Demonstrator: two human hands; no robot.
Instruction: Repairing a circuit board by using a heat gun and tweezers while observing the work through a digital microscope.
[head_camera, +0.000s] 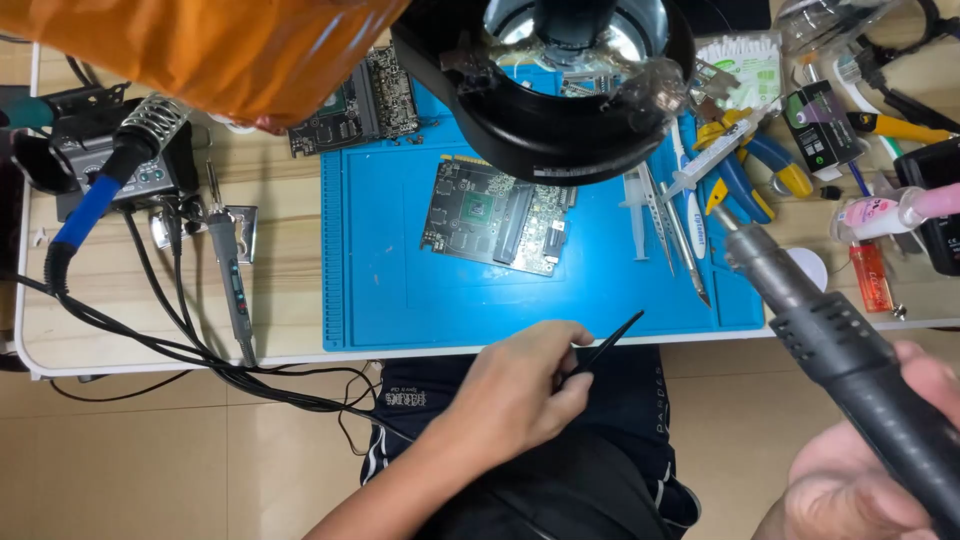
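Note:
My left hand hovers over my lap just below the table edge, pinching black tweezers whose tips point up and right. My right hand, at the lower right, grips the black handle of a hot-air gun; its metal nozzle points up-left toward the mat's right edge. A green circuit board lies in the middle of the blue work mat, under a round black magnifier lamp. Neither hand touches the board.
A second circuit board lies at the mat's top left. A soldering iron, its station and black cables sit left. Tweezers, a syringe, yellow-blue pliers, bottles and a red lighter crowd the right side.

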